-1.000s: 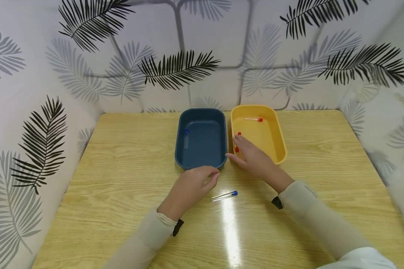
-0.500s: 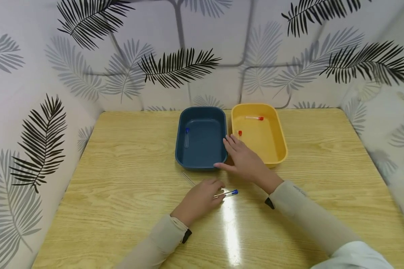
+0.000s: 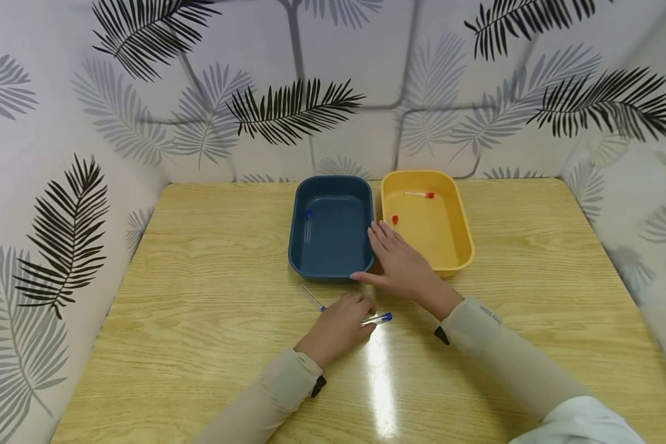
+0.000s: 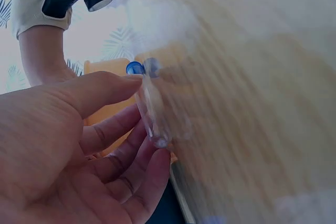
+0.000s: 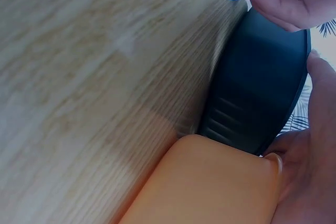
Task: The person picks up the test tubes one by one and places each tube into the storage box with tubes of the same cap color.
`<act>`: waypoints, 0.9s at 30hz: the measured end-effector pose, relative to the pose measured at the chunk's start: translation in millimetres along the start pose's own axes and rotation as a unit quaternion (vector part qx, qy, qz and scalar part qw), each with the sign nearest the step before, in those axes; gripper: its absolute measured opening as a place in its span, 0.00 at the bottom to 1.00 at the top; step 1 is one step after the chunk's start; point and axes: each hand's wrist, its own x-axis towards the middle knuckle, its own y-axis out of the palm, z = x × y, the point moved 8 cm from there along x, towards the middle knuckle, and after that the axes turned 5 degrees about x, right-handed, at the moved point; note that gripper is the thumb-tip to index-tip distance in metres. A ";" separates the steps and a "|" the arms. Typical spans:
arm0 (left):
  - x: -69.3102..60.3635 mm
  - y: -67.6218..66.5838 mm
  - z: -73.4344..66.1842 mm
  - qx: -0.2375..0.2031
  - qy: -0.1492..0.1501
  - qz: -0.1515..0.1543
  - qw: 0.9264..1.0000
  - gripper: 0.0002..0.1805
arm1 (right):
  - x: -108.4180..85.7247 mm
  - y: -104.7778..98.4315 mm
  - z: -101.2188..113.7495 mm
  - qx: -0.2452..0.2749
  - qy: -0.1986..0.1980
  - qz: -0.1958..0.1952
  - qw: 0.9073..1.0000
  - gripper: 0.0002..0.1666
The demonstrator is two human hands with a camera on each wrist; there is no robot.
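Observation:
My left hand [image 3: 338, 324] is low over the table, its thumb and fingers pinching a clear test tube [image 4: 153, 114] with a blue cap. In the head view that tube's blue cap [image 3: 386, 317] sticks out to the right of the fingers. Another blue-capped tube [image 3: 309, 296] lies on the table just behind the left hand, partly covered by it. My right hand [image 3: 402, 265] rests at the near right corner of the dark blue tray [image 3: 333, 275], fingers spread along its right rim, thumb on the near rim. One blue-capped tube [image 3: 308, 228] lies inside that tray.
A yellow tray [image 3: 465, 231] stands close to the right of the blue one. Red-capped tubes [image 3: 420, 195] lie in it, partly hidden by the right hand. A patterned backdrop [image 3: 333, 142] rises behind the wooden table [image 3: 200, 259].
My left hand has come from the blue tray's near rim down and right onto the blue-capped tube. A second tube now shows behind it. My right hand has shifted left onto the blue tray.

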 end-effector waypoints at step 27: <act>5.0 0.1 -1.0 -0.021 -0.010 0.021 1.000 0.05 | -1.4 2.8 -1.0 0.007 0.001 -0.014 1.000 0.63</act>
